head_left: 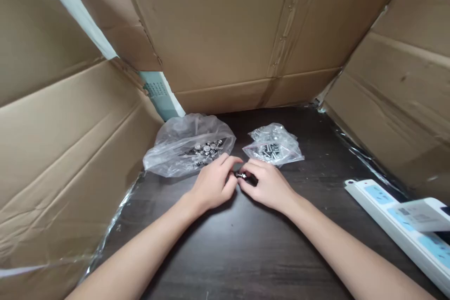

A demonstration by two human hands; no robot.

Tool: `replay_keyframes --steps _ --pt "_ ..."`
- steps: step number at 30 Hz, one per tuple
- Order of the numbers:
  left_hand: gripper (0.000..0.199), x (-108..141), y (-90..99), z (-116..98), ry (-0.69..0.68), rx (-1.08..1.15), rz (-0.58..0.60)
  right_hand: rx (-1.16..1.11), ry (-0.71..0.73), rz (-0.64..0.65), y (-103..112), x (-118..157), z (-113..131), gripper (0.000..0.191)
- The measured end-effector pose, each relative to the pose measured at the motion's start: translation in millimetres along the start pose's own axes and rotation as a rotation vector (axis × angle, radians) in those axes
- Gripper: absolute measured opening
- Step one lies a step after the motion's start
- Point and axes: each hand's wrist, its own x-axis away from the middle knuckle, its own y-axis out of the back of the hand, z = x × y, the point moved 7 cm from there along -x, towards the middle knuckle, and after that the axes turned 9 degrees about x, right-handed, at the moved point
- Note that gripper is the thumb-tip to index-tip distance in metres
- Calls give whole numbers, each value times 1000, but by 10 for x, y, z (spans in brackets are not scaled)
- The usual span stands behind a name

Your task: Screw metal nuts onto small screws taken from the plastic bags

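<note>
Close together over the dark table point(225, 253), my two hands meet at a small shiny metal part point(241, 176). My left hand point(216, 182) has its thumb and fingers curled at the part's left end. On the other end, the fingers of my right hand point(265, 182) are pinched around it. Behind my left hand lies an open clear plastic bag point(172, 150) with several round-headed metal pieces point(207, 149) in it. A smaller clear bag point(288, 147) holding short metal pins or screws point(270, 151) lies behind my right hand.
Cardboard walls point(225, 23) stand at the back, left and right of the table. A white power strip point(386, 215) lies along the right side, with a pale object point(422, 215) partly over it. Clear tape runs along the left and right table edges.
</note>
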Motion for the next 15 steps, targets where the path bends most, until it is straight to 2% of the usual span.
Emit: replay_keyframes --steps 3,10,15 --pt "39 6 14 75 40 36 5 -71 19 -48 -8 -16 -27 4" --pt "24 -21 -1 148 15 179 42 -163 57 -134 44 -10 11 5" --pt "18 -32 1 122 46 220 -9 -210 66 -162 76 -1 28 6"
